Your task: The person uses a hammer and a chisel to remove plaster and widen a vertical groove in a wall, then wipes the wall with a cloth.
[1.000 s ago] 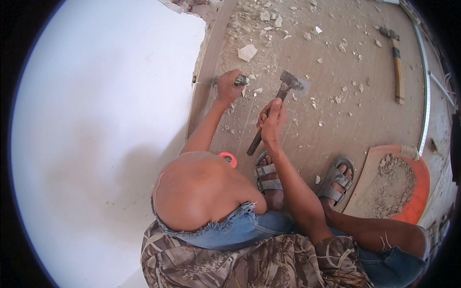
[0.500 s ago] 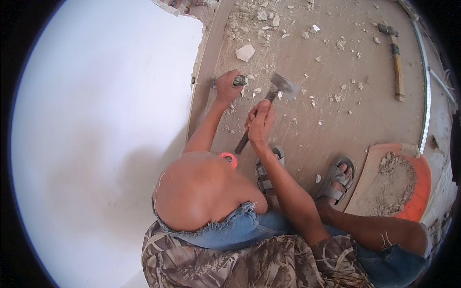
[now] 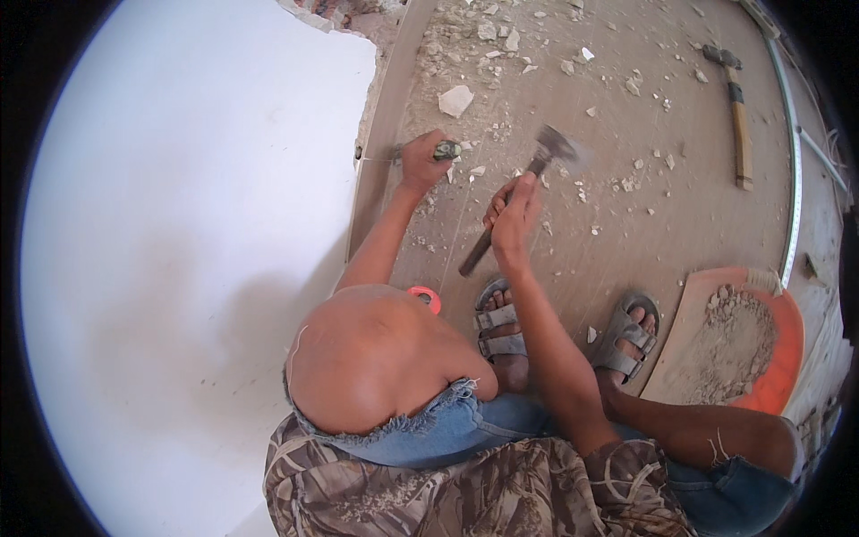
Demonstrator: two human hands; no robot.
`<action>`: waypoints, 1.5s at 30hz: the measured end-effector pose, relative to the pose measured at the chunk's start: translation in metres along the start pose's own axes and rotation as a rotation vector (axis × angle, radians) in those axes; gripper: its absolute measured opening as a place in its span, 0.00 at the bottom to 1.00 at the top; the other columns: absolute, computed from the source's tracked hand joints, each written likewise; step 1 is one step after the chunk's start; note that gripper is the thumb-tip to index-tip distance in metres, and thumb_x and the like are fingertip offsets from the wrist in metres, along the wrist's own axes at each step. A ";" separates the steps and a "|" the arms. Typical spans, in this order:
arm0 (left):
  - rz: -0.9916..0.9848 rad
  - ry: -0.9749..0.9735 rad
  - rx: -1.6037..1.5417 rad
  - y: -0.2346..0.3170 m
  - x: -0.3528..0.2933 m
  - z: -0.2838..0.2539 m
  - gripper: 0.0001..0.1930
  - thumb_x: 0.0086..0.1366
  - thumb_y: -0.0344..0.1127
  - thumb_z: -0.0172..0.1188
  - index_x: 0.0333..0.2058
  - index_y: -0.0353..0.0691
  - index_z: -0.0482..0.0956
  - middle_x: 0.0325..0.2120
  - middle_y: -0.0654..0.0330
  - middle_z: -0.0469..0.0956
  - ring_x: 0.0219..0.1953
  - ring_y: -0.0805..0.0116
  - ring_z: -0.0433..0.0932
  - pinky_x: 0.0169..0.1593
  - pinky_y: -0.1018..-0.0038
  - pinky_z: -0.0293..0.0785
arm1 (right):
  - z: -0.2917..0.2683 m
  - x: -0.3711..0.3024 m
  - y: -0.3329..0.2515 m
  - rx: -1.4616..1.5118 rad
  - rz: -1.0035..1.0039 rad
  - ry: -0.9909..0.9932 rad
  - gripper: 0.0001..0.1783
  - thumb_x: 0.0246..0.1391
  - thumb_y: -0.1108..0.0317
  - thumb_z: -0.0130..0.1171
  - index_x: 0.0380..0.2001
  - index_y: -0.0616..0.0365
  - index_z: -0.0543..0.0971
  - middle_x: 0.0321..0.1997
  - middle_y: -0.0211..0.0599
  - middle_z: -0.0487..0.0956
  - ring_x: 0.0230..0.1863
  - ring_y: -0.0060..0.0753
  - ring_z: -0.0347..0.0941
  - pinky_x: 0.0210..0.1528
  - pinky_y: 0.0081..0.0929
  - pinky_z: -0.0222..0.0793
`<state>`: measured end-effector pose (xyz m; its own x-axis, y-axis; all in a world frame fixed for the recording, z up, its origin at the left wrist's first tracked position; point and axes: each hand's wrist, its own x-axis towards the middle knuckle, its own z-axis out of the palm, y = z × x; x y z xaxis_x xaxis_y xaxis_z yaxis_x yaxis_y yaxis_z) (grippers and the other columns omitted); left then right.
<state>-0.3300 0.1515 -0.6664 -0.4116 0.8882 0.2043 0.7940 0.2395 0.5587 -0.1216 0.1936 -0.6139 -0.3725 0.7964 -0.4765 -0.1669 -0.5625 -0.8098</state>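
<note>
My left hand (image 3: 422,164) is closed around the green-and-black handle of a chisel (image 3: 446,150). Its metal end points left at the brown baseboard (image 3: 380,116) along the white wall; the tip's exact contact is hard to make out. To the right of it, my right hand (image 3: 515,224) grips a dark-handled hammer (image 3: 474,254), its grey head (image 3: 557,143) smeared by motion. The hammer head is apart from the chisel, up and to its right. Plaster chunks (image 3: 455,101) and crumbs lie on the floor around both tools.
A second hammer (image 3: 742,134) with a wooden handle lies at the far right beside a long pale strip (image 3: 795,179). An orange scoop-like container (image 3: 787,358) holds rubble near my sandalled feet. A red ring-shaped object (image 3: 428,299) sits by my knee. The wall (image 3: 224,161) is broken at its top edge.
My right hand and the hammer have moved right and slightly up, away from the chisel. The left hand and chisel have stayed nearly still.
</note>
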 end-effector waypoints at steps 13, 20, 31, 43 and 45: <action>0.025 -0.004 0.084 0.003 0.008 0.006 0.13 0.45 0.31 0.66 0.31 0.42 0.75 0.24 0.54 0.77 0.29 0.49 0.78 0.31 0.59 0.72 | 0.011 0.003 0.039 -0.155 0.104 -0.152 0.25 0.68 0.42 0.41 0.26 0.52 0.63 0.15 0.22 0.61 0.12 0.16 0.57 0.13 0.21 0.55; 0.247 0.023 0.068 0.041 0.015 0.015 0.13 0.45 0.32 0.68 0.31 0.43 0.75 0.24 0.56 0.77 0.28 0.51 0.78 0.31 0.61 0.72 | -0.011 0.009 -0.018 0.009 0.218 -0.113 0.24 0.68 0.42 0.40 0.31 0.51 0.63 0.15 0.21 0.61 0.12 0.16 0.57 0.12 0.20 0.54; 0.056 0.036 0.052 0.010 0.021 0.012 0.12 0.45 0.29 0.65 0.31 0.43 0.76 0.26 0.54 0.77 0.31 0.49 0.78 0.32 0.59 0.71 | 0.006 0.007 -0.008 0.098 -0.067 0.145 0.24 0.68 0.42 0.38 0.31 0.53 0.64 0.17 0.26 0.63 0.13 0.20 0.59 0.14 0.22 0.57; 0.069 0.017 0.075 0.004 0.022 0.018 0.15 0.42 0.28 0.66 0.32 0.43 0.76 0.27 0.53 0.78 0.32 0.48 0.78 0.33 0.58 0.72 | 0.012 0.012 0.048 -0.353 0.187 -0.318 0.25 0.69 0.45 0.38 0.42 0.58 0.69 0.16 0.24 0.63 0.15 0.17 0.60 0.15 0.19 0.55; 0.049 -0.014 0.074 0.010 0.023 0.018 0.15 0.42 0.28 0.66 0.32 0.43 0.75 0.27 0.53 0.78 0.31 0.47 0.78 0.33 0.58 0.72 | 0.010 0.000 0.054 -0.047 0.130 -0.120 0.23 0.69 0.45 0.39 0.35 0.54 0.66 0.16 0.24 0.61 0.13 0.17 0.58 0.14 0.20 0.55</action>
<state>-0.3230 0.1814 -0.6707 -0.3656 0.9049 0.2180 0.8439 0.2235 0.4876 -0.1392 0.1608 -0.6540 -0.4947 0.6842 -0.5359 -0.0684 -0.6453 -0.7608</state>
